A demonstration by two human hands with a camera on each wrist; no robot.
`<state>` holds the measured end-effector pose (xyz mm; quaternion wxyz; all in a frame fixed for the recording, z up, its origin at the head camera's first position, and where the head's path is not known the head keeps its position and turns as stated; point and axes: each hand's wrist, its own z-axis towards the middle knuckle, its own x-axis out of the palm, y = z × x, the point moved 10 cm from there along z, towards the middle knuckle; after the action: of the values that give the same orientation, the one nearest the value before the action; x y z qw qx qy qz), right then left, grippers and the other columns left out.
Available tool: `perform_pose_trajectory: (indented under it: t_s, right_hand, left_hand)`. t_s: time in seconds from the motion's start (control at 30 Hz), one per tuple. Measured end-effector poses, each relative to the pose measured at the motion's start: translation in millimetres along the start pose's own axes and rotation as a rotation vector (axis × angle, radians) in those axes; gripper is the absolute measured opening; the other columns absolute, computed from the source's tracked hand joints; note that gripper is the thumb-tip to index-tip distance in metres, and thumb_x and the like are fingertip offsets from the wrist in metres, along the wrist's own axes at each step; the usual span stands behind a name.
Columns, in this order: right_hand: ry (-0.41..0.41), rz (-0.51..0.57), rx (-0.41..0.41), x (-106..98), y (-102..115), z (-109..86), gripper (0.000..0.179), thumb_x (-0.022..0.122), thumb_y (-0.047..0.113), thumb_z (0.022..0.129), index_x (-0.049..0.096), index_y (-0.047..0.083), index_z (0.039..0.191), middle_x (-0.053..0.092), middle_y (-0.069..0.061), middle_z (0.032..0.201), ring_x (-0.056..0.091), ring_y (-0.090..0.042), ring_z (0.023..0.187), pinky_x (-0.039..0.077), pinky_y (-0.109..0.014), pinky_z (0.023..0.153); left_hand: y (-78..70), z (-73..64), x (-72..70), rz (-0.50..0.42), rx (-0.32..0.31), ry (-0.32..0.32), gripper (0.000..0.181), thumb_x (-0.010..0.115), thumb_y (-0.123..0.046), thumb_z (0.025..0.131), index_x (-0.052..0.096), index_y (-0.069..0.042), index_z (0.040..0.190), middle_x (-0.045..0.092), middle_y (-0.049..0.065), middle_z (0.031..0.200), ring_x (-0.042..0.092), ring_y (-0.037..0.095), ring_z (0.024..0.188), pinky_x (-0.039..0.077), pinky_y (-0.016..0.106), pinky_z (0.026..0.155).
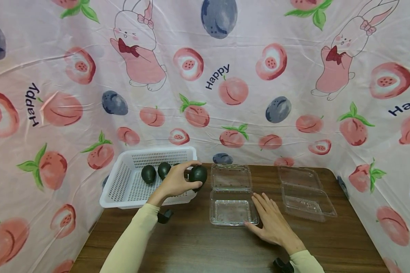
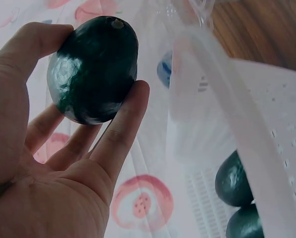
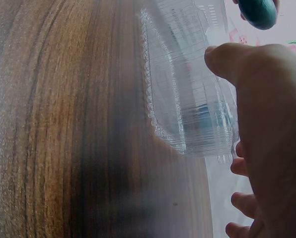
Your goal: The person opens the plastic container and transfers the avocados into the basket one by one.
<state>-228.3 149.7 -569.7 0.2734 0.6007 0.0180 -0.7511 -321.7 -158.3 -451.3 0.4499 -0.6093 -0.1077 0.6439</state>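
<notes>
My left hand holds a dark green avocado above the right side of the white basket. In the left wrist view the thumb and fingertips grip the glossy avocado, its stem end showing. Several more avocados lie in the basket, some partly behind the left hand. An opened clear plastic clamshell box lies on the table, lid toward the back. At its right edge rests my right hand, fingers extended and thumb near the front rim. The right wrist view shows the thumb beside the clear box wall.
A second opened clear clamshell box lies on the right of the brown wooden table. A fruit-and-rabbit printed cloth hangs behind and along both sides of the table.
</notes>
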Motion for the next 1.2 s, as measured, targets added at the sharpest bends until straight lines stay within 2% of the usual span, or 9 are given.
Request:
perform_pose_trajectory:
  t_s: [0.23,0.3,0.47,0.7,0.97,1.2]
  right_hand:
    - [-0.015,0.003,-0.009,-1.3,0.4,0.1,0.098,0.08,0.058,0.099,0.046,-0.001,0.17,0.046,-0.021,0.178,0.04,-0.051,0.167,0.034,-0.076,0.132]
    - [-0.014,0.003,-0.006,-1.9,0.4,0.0,0.098,0.08,0.059,0.099,0.046,0.0,0.17,0.046,-0.02,0.178,0.04,-0.051,0.167,0.034,-0.076,0.132]
    - [-0.023,0.0,-0.013,-4.1,1.4,-0.1,0.097,0.079,0.059,0.1,0.047,-0.001,0.169,0.048,-0.021,0.177,0.042,-0.052,0.166,0.036,-0.076,0.131]
    - [-0.027,0.001,-0.023,-3.1,0.7,-1.7,0.098,0.081,0.058,0.099,0.047,-0.002,0.169,0.047,-0.023,0.177,0.041,-0.053,0.165,0.036,-0.077,0.13]
    - [-0.043,-0.01,-0.033,-6.0,1.9,-0.4,0.097,0.081,0.058,0.099,0.048,-0.002,0.168,0.049,-0.022,0.176,0.043,-0.053,0.164,0.038,-0.077,0.129]
    - [-0.013,-0.013,-0.014,-3.1,1.1,0.1,0.096,0.077,0.061,0.101,0.047,0.0,0.169,0.047,-0.02,0.177,0.042,-0.052,0.166,0.037,-0.076,0.131]
  left_hand:
    - [8.8,-3.9,-19.3,0.026,-0.016,-0.05,0.068,0.093,-0.022,0.092,0.067,-0.012,0.154,0.073,0.018,0.151,0.078,0.046,0.127,0.071,0.047,0.089]
    - [13.3,-5.3,-22.8,0.034,-0.024,-0.057,0.069,0.093,-0.023,0.093,0.066,-0.013,0.155,0.073,0.017,0.151,0.078,0.046,0.128,0.07,0.05,0.094]
    - [25.0,-8.8,-30.7,0.045,-0.046,-0.071,0.069,0.094,-0.026,0.092,0.067,-0.018,0.155,0.072,0.015,0.152,0.077,0.046,0.129,0.069,0.054,0.098]
    - [39.3,-13.0,-45.6,0.058,-0.08,-0.092,0.066,0.094,-0.025,0.092,0.068,-0.018,0.152,0.072,0.019,0.152,0.076,0.051,0.128,0.065,0.064,0.103]
    - [52.9,-19.7,-62.4,0.087,-0.118,-0.128,0.067,0.094,-0.026,0.092,0.067,-0.018,0.153,0.072,0.02,0.152,0.077,0.049,0.128,0.064,0.063,0.104]
    - [64.6,-29.1,-76.3,0.102,-0.134,-0.143,0.068,0.093,-0.025,0.093,0.066,-0.017,0.154,0.071,0.022,0.152,0.077,0.049,0.126,0.064,0.06,0.099]
